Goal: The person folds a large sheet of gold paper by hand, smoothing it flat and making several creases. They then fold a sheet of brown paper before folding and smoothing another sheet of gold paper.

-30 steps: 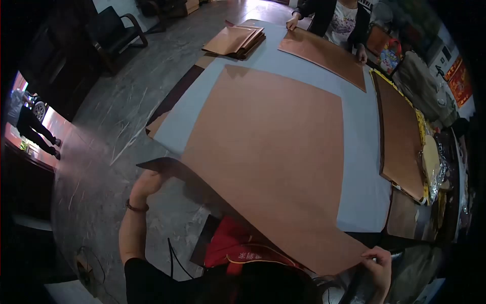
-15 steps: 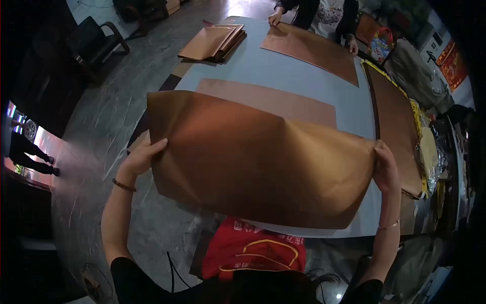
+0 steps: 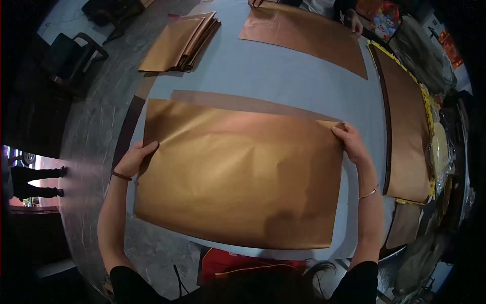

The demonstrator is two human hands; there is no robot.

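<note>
Golden-brown sheet point(image 3: 238, 177) held by both hands over the bench point(image 3: 283, 73)

The sheet spans the centre of the frame, its glossy side up, lightly creased and darkened by shadow at lower right. The left hand point(image 3: 132, 159) pinches its left edge, below the upper-left corner, thumb on top and the other fingers mostly hidden. The right hand point(image 3: 352, 142) has its fingers closed on the upper-right corner, beside a small turned-over flap. A dull brown strip point(image 3: 243, 101) shows just beyond the upper edge.

A pile of folded sheets point(image 3: 179, 43) lies at the upper left of the frame. At the top, a co-worker point(image 3: 324, 6), partly cut off, is behind another brown sheet point(image 3: 304, 38). A brown stack point(image 3: 407, 131) with yellow edging point(image 3: 395, 65) lies along the right side. Red cloth point(image 3: 215, 263) shows at bottom centre, below the bench's near edge.
</note>
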